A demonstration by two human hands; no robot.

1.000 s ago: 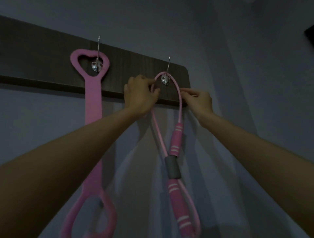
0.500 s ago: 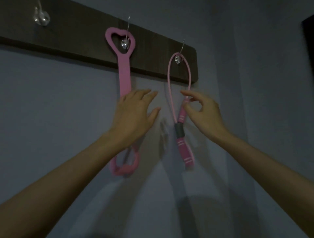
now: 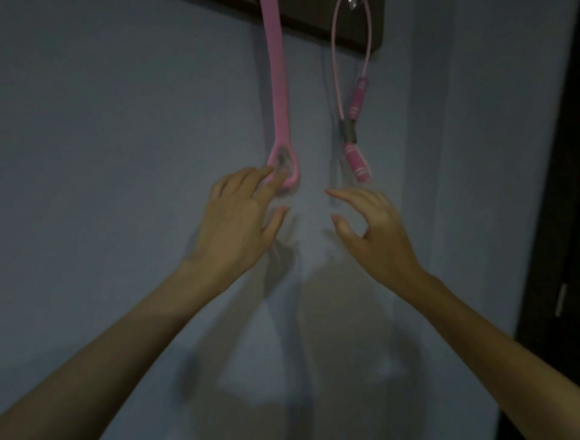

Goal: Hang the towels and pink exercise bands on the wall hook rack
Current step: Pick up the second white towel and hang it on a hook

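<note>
In the head view only the lower right corner of the wall hook rack (image 3: 378, 34) is shown, at the top of the picture, and both pink bands are seen hanging down from it against the wall (image 3: 125, 157). The flat pink band (image 3: 277, 81) hangs further in from the rack's right end. The pink tube band (image 3: 353, 106) is looped over the hook (image 3: 353, 3) nearest that end, its striped handles and grey sleeve dangling below the rack's lower edge. The left hand (image 3: 241, 220) is held loosely spread and nothing is gripped by it; its forefinger lies across the flat band's lower loop, though contact cannot be told through the blur. The right hand (image 3: 376, 229) is held relaxed just below the tube band's lower handle, thumb and forefinger parted, with nothing pinched. A dark door frame (image 3: 552, 220) is seen at the right, and no towel is shown. The hanging of the bands is judged done, so the step in hand is taken to be the release. This is best done by drawing both hands straight back from the wall, so that neither loop is snagged by a fingertip and lifted off its hook. Any swing should be damped with a light flat touch rather than a tug. For the towels, free hooks further along the rack would be wanted; these are out of view here.
</note>
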